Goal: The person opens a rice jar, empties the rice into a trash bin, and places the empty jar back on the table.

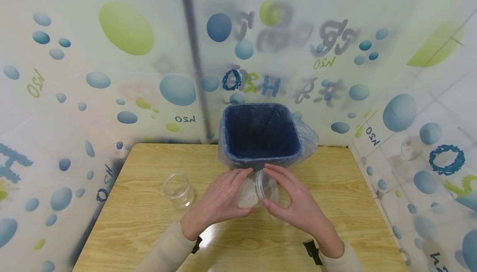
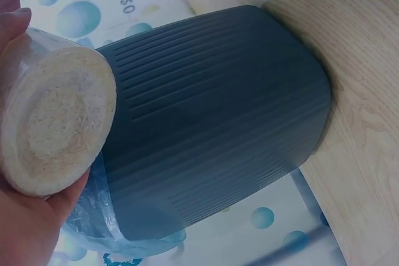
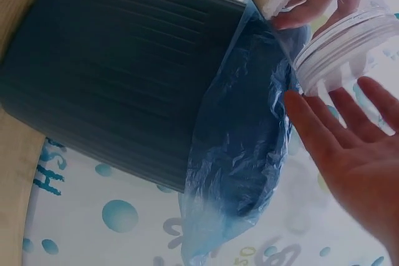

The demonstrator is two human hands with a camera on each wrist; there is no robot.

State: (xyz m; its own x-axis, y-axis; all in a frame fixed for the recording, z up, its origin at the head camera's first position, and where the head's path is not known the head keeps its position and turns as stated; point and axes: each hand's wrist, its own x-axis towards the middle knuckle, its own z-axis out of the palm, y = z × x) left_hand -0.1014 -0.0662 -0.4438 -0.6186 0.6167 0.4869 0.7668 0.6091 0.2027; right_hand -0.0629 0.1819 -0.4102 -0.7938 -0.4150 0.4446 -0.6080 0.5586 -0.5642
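My left hand [image 1: 221, 195] grips a clear jar [image 1: 247, 194] by its side, and white grains like rice lie in it. The jar is tilted onto its side with its mouth toward the right; its round base [image 2: 59, 116] faces the left wrist camera. At the mouth is a clear round lid [image 3: 349, 48]. My right hand [image 1: 299, 203] holds this lid between thumb and fingers, with the palm turned toward it. Just beyond both hands stands a dark blue bin [image 2: 218, 110] lined with a thin blue plastic bag [image 3: 243, 135].
On the wooden table [image 1: 138, 230], an upright clear jar [image 1: 179, 191] stands to the left. Another clear round object [image 1: 282, 219] sits partly hidden below my right hand. Patterned sheeting [image 1: 149, 73] rises behind the table and at both sides.
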